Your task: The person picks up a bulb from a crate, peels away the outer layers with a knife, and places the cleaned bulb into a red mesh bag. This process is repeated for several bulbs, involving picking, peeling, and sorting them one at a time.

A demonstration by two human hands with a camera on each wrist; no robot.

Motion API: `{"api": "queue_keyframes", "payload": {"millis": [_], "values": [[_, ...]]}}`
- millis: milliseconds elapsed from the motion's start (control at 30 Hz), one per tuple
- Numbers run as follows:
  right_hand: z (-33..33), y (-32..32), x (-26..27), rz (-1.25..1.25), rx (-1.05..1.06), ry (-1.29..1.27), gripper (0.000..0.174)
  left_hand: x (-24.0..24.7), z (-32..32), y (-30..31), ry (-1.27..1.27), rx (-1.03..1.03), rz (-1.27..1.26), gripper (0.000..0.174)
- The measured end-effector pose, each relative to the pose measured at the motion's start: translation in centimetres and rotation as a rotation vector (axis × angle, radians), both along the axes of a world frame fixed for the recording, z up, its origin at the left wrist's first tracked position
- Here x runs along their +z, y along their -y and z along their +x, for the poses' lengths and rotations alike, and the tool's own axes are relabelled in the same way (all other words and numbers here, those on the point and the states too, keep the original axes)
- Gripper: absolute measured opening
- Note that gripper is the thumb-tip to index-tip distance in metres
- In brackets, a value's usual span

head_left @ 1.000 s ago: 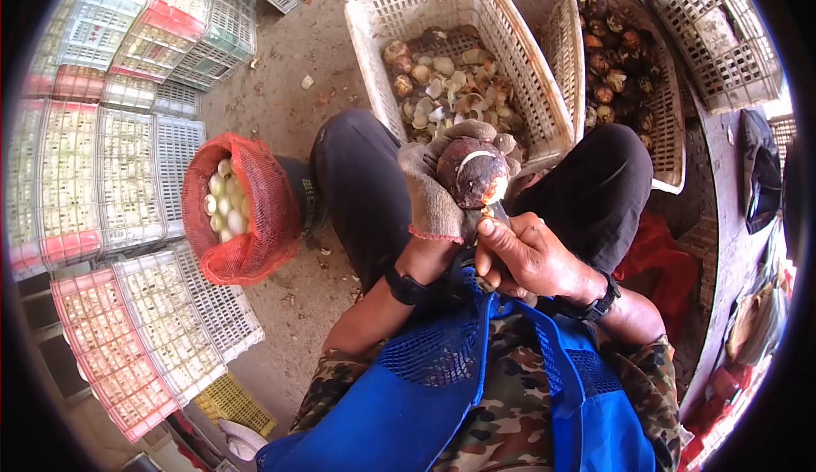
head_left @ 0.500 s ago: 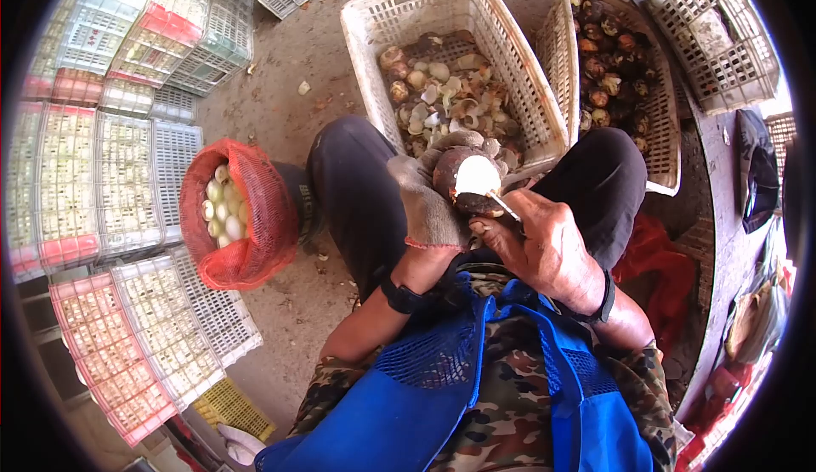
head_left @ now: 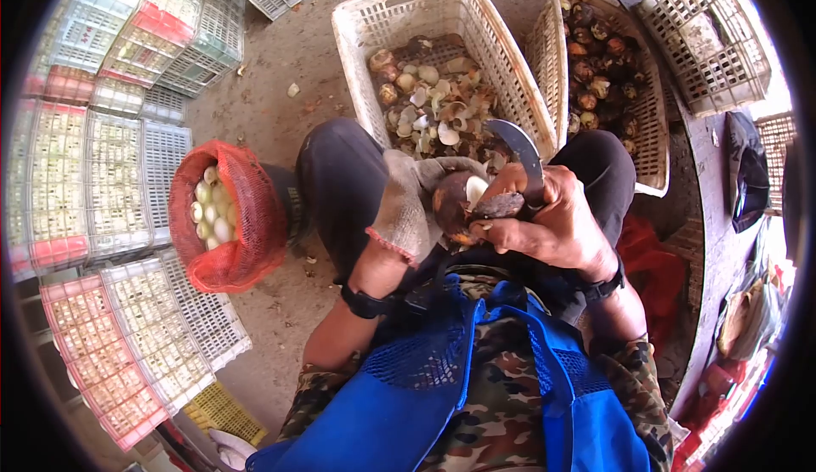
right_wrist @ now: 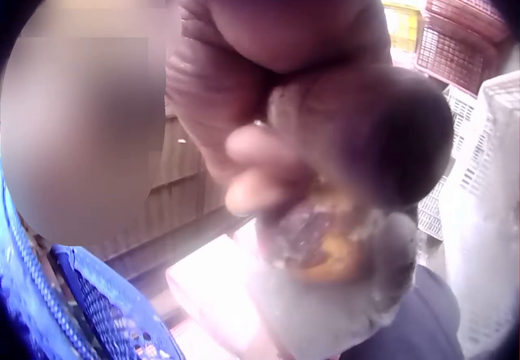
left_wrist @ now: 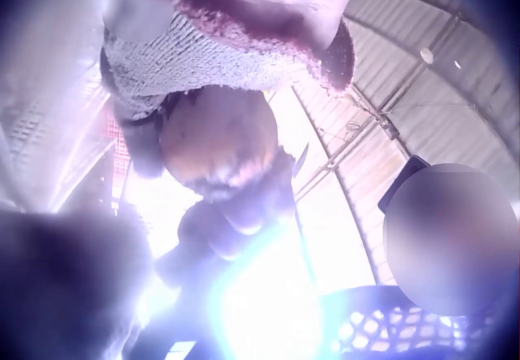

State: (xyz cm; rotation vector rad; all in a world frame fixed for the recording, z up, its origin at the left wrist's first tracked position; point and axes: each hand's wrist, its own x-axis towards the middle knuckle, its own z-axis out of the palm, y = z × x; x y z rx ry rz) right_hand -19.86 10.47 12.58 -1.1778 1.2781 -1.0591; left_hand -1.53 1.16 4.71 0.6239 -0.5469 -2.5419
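Where gloved left fingers [head_left: 459, 164] curl, a brown bulb [head_left: 449, 203], cupped inside.

- Bulb [head_left: 448, 203]: rounded, brown-skinned, partly peeled, with a white cut patch and an orange area low down; it sits in the gloved left hand [head_left: 408, 196].
- Skin piece [head_left: 499, 206]: dark, lying beside the white patch, seemingly still attached, though the view is poor.
- Knife [head_left: 522, 156]: curved grey blade, rising from the right hand [head_left: 563, 227], tip pointing forward and left.
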Motion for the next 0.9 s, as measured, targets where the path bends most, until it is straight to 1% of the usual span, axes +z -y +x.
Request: {"api": "queue_keyframes", "payload": {"millis": [33,67,133,167,200,233,300,333,400,433,467,500,533,567,600,633,667,700,733,767,800,867,900], "values": [[-0.4,0.3,-0.1,-0.103,0.058,-0.017,0.02,0.2,0.4,0.8,-0.029,-0.122,-0.02,0.089],[-0.4,0.5,-0.2,-0.081,0.088,0.02,0.02,0.7,0.5,1.2,-0.057,-0.242,-0.039,0.094],[-0.4,0.8,-0.2,-0.04,0.147,0.094,0.021,2.0,0.7,1.4,0.047,-0.349,-0.004,0.092],[-0.3,0.9,-0.1,-0.024,0.155,0.077,0.021,2.3,1.0,1.5,0.105,-0.393,0.002,0.092],[-0.3,1.0,-0.2,-0.077,0.126,0.03,0.021,2.5,1.1,1.5,0.163,-0.438,0.006,0.091],[-0.2,1.1,-0.4,-0.131,0.096,-0.017,0.021,2.0,1.2,1.4,0.175,-0.408,0.035,0.09],[0.1,1.2,-0.6,-0.209,0.02,-0.107,0.02,1.8,0.6,0.1,0.251,-0.239,-0.074,0.096],[0.3,1.1,-0.5,-0.274,-0.008,-0.228,0.02,1.7,0.3,-0.3,0.287,-0.154,-0.128,0.1],[0.9,1.0,-0.3,-0.401,-0.062,-0.471,0.02,1.8,0.6,0.5,0.261,-0.15,-0.213,0.098],[1.5,1.0,-0.3,-0.437,-0.113,-0.468,0.023,1.3,0.7,0.7,0.223,-0.135,-0.255,0.098],[1.8,0.9,-0.3,-0.464,-0.121,-0.481,0.023,0.7,0.8,0.8,0.184,-0.119,-0.298,0.097],[2.1,0.8,-0.4,-0.494,-0.128,-0.494,0.024,-0.6,0.3,0.5,0.187,0.019,-0.237,0.092],[2.3,0.7,-0.6,-0.524,-0.136,-0.505,0.025,-0.8,0.4,0.4,0.175,0.064,-0.209,0.09],[2.3,0.6,-1.1,-0.597,-0.053,-0.47,0.029,-1.0,0.4,0.3,0.163,0.108,-0.182,0.088],[2.3,0.5,-1.4,-0.58,0.031,-0.423,0.033,-1.0,0.5,0.4,0.151,0.15,-0.153,0.086],[2.3,0.3,-1.6,-0.563,0.108,-0.403,0.034,-0.5,0.5,0.6,0.12,0.153,-0.106,0.083],[2.3,0.2,-1.7,-0.545,0.185,-0.382,0.035,-0.5,0.6,1.0,0.11,0.164,-0.109,0.082],[2.3,0.1,-2.0,-0.529,0.245,-0.404,0.031,-0.4,0.6,1.4,0.101,0.178,-0.113,0.082],[2.4,0.0,-2.6,-0.539,0.279,-0.389,0.032,-0.4,0.7,1.8,0.091,0.194,-0.117,0.082],[2.4,0.0,-3.1,-0.516,0.302,-0.397,0.031,0.0,0.8,2.2,0.022,0.216,-0.039,0.079],[2.4,0.0,-3.3,-0.493,0.325,-0.405,0.029,-0.2,1.1,2.4,0.021,0.251,-0.064,0.081],[1.8,0.0,-3.1,-0.407,0.194,-0.374,0.031,-1.1,1.8,3.0,0.017,0.322,-0.114,0.088],[1.9,0.0,-2.9,-0.326,0.036,-0.466,0.029,-1.3,2.0,3.3,-0.034,0.314,-0.118,0.089]]}}
